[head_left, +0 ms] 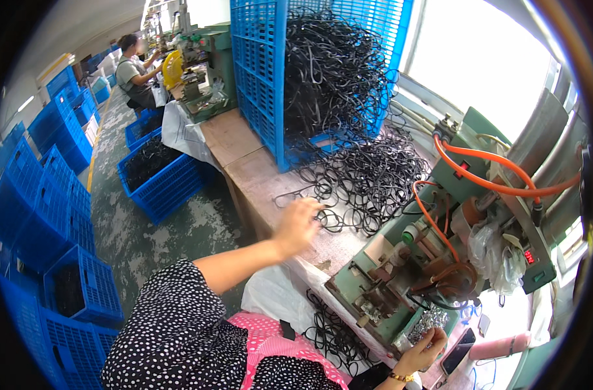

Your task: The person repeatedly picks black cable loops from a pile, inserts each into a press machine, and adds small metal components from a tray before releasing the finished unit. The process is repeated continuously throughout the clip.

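Black looped cords (368, 175) lie in a tangled heap on the worktable, spilling from a large blue crate (261, 84) tipped on its side. At the near left edge of that heap is my left hand (299, 227), slightly blurred, its fingers apart and reaching toward the loose loops. My right hand (425, 351), with a bracelet at the wrist, is beside a green tray of small shiny metal parts (431, 323). Its fingertips are pressed together; whatever they may hold is too small to make out. A green bench machine (400, 266) stands between the hands and the window.
Orange hoses (498, 188) curve over the machine. A phone (459, 351) and a pink roll (501, 346) lie right of my right hand. More cords (339, 331) hang by my lap. Blue crates (160, 188) line the floor at left, where another person (137, 71) sits working.
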`<act>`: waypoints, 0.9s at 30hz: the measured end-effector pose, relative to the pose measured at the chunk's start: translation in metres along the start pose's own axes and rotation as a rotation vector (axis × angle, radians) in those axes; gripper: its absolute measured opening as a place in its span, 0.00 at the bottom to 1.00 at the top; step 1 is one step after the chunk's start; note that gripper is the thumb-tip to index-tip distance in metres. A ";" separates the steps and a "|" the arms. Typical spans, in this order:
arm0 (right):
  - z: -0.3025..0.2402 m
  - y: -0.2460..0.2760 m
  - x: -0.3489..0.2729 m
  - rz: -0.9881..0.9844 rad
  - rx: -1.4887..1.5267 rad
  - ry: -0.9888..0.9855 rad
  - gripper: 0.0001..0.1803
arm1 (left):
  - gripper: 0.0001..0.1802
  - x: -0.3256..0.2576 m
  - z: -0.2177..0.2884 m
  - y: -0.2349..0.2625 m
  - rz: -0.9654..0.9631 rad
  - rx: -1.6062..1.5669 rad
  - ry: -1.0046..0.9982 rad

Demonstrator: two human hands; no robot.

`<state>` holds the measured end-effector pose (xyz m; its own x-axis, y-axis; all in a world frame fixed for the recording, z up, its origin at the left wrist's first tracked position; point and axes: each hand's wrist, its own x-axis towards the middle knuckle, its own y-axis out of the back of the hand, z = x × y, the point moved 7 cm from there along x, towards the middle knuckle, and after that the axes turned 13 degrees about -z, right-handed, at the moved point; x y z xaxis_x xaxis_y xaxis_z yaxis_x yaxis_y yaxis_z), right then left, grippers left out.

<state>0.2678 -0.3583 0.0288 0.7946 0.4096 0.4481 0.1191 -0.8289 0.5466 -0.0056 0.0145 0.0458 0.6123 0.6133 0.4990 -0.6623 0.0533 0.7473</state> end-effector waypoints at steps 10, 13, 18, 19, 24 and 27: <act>-0.002 0.003 0.001 -0.006 0.045 -0.007 0.10 | 0.10 0.000 -0.114 -0.017 -0.162 0.378 0.238; -0.003 0.008 -0.001 0.029 0.010 -0.021 0.08 | 0.07 0.012 -0.119 -0.015 -0.202 0.260 0.318; -0.002 0.008 0.001 0.017 0.071 -0.019 0.06 | 0.11 0.025 -0.095 0.011 0.048 -0.258 0.352; -0.001 0.007 0.001 0.005 0.077 -0.031 0.06 | 0.11 0.026 -0.079 0.011 0.044 -0.238 0.260; -0.004 0.009 0.001 0.041 0.024 0.053 0.05 | 0.13 0.013 -0.028 -0.033 -0.351 0.075 0.092; -0.008 0.009 0.001 0.025 -0.035 0.097 0.04 | 0.13 0.007 -0.034 -0.048 -0.442 -0.156 0.211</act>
<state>0.2648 -0.3630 0.0397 0.7357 0.4251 0.5273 0.0772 -0.8261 0.5582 0.0161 0.0435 -0.0019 0.7583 0.6507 0.0386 -0.4264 0.4505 0.7844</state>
